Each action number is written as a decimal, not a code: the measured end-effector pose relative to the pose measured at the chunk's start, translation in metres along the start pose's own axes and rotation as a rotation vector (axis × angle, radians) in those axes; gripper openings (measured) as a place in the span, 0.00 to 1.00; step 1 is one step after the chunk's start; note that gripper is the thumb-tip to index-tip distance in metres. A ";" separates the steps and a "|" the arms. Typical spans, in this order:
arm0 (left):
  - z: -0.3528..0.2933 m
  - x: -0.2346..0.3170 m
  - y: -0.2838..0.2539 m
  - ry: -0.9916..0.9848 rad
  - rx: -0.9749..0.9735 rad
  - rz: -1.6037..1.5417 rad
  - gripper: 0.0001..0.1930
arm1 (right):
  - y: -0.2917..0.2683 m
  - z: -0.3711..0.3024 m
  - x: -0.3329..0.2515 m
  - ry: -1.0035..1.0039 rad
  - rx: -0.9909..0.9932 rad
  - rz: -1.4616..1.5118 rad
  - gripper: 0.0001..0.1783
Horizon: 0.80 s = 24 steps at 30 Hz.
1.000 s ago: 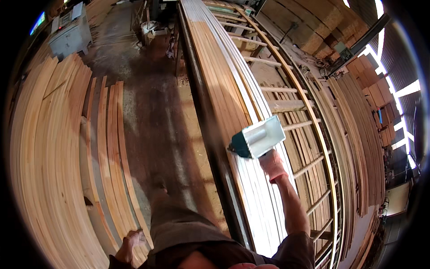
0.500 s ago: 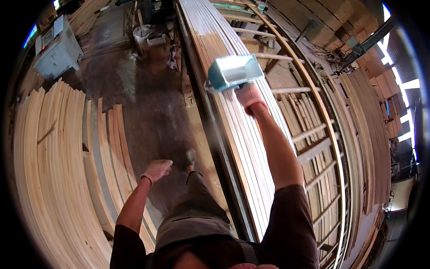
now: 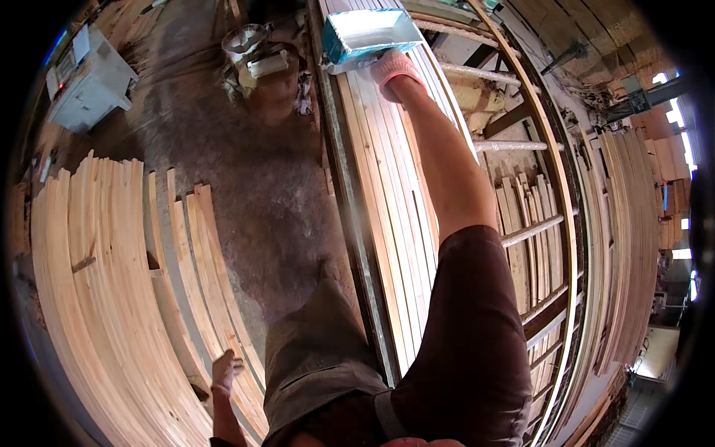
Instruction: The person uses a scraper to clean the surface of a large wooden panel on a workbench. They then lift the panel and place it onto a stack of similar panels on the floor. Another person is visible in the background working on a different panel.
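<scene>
Right hand, gloved, reached far forward over the slats on the long bench. Fingers closed on the near edge of a teal tray, which sits low on the slats at the far end of the reach, open side up, pale inside. Arm fully extended, dark sleeve at the upper arm.

Left hand hangs low beside the leg, over the floor. Holds nothing; fingers look loosely curled, though the view there is small and warped, so the exact pose is unclear.

Slats lie side by side lengthwise on the bench, tight together, running away from the person. A dark metal rail edges the bench on the left. To the right of the slats, a roller frame with cross-rollers, more short boards beneath it.

Left of the floor, a broad stack of planks. Far upper left, a grey machine cabinet. Near the top centre, a pale bucket-like object on the dusty floor.
</scene>
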<state>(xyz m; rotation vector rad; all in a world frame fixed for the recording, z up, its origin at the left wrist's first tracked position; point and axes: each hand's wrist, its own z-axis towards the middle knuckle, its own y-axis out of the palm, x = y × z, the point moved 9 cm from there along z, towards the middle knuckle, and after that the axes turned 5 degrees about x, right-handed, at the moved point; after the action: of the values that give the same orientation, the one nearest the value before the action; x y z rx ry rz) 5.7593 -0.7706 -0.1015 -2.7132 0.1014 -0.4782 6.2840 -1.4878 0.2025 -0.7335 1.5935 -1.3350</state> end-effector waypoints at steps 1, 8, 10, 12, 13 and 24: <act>0.001 -0.006 0.004 -0.097 0.016 -0.014 0.24 | -0.005 0.013 0.003 -0.041 0.046 0.055 0.23; 0.064 -0.073 0.039 -0.105 -0.317 0.145 0.33 | 0.003 -0.048 0.104 -0.065 0.101 -0.068 0.23; 0.093 -0.081 0.049 -0.166 -0.405 0.261 0.33 | -0.018 -0.125 0.108 -0.077 0.076 -0.181 0.23; 0.110 -0.043 0.066 -0.074 -0.474 0.273 0.28 | -0.041 -0.207 0.132 -0.039 0.132 -0.183 0.24; 0.155 -0.042 0.068 -0.097 -0.606 0.095 0.22 | -0.042 -0.237 0.160 0.074 -0.038 -0.246 0.24; 0.050 0.068 0.153 0.180 -0.716 0.453 0.18 | -0.098 -0.760 0.289 0.634 -0.225 -0.150 0.18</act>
<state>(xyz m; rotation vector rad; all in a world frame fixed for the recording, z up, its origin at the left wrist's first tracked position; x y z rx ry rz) 5.8396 -0.9031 -0.1821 -3.1524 1.0982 -0.6308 5.4676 -1.4369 0.2277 -0.5990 2.2535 -1.6152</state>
